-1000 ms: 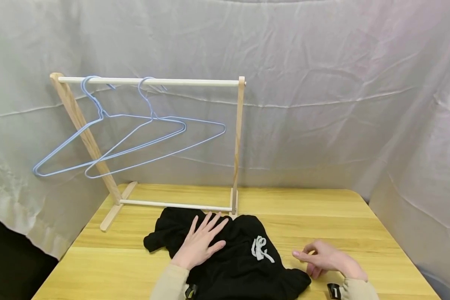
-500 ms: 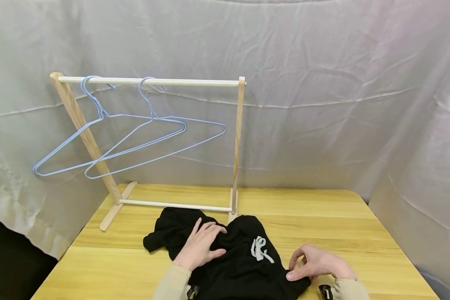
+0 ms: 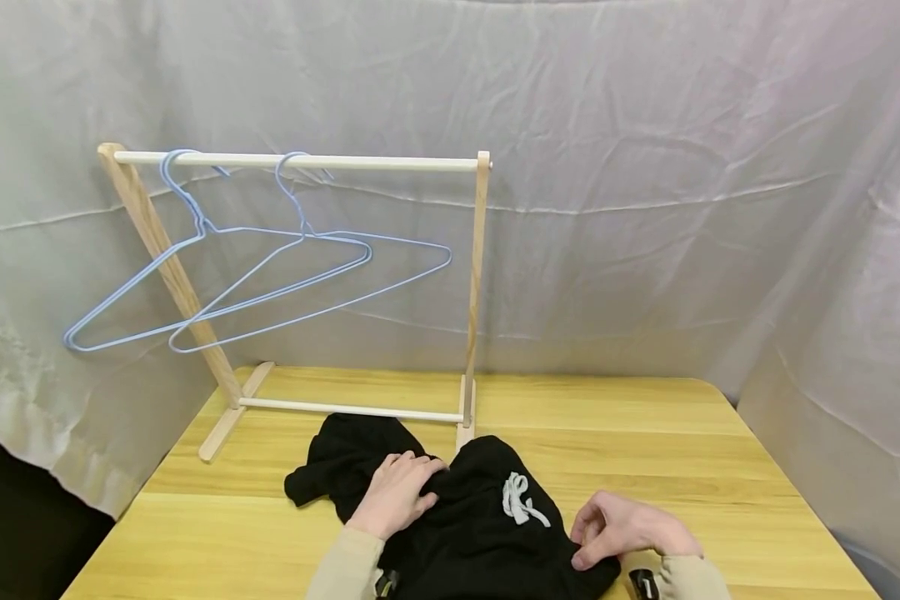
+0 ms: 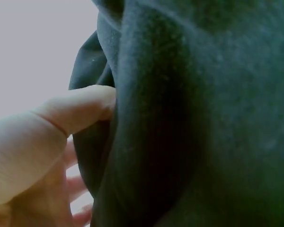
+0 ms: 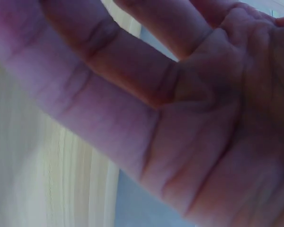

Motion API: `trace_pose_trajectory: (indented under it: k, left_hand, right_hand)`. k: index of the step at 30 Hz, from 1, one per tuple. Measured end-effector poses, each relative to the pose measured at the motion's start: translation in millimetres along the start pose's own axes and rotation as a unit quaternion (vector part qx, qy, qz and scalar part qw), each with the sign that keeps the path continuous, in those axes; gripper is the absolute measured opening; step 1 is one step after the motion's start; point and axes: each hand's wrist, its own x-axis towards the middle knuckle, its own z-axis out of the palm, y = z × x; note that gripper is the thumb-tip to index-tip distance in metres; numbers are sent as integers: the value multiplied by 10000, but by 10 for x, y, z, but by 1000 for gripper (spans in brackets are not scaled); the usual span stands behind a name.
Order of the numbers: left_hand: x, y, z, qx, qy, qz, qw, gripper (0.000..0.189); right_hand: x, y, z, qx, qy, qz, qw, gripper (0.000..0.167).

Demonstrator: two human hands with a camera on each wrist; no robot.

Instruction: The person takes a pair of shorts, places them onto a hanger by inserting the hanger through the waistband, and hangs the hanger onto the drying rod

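A crumpled black garment point(image 3: 487, 533) lies on the table's near half, with a white looped mark or tied cord point(image 3: 523, 500) on its right part; its exact kind is unclear. My left hand point(image 3: 396, 496) grips a fold near its upper middle. In the left wrist view the thumb point(image 4: 80, 109) presses into the dark cloth, the fingers partly behind it. At the garment's lower right corner, my right hand point(image 3: 626, 525) pinches the edge between thumb and fingers. The right wrist view shows mostly its palm and curled fingers point(image 5: 109, 61); the pinch is hidden there.
A wooden rack point(image 3: 476, 292) stands at the back left of the table point(image 3: 645, 433). Several blue hangers point(image 3: 300, 237) hang from its white top rail point(image 3: 390, 163). Grey curtains point(image 3: 645, 208) enclose the back and sides. The garment's top reaches the rack's lower bar point(image 3: 352, 409).
My right hand has moved left onto the garment's corner and now pinches it. The spread fingers of my left hand have curled and gathered the cloth.
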Motion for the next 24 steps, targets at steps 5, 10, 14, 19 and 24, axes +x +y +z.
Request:
trace_pose_trajectory:
  k: [5,10,14,19,24]
  left_hand:
    - [-4,-5,7,-147,407,-136,9990,27]
    - [12,0,-18,-377,821,-531,9945,29]
    - [22,0,-72,-491,1318,-807,9868,32]
    - [7,-31,-177,-680,2297,-1195,9635,35]
    - [-18,-79,-336,-899,3836,-1360,9090,34]
  right_hand:
    - [7,-29,4,159,-114,-7,9998,32]
    - [25,-51,-5,133,-65,-230,9996,36]
    - [34,-78,-43,-129,273,-855,9959,35]
    - [29,-144,-68,-730,1581,-1366,9752,37]
    - [95,-215,-60,-1262,4112,-2290,8733,44]
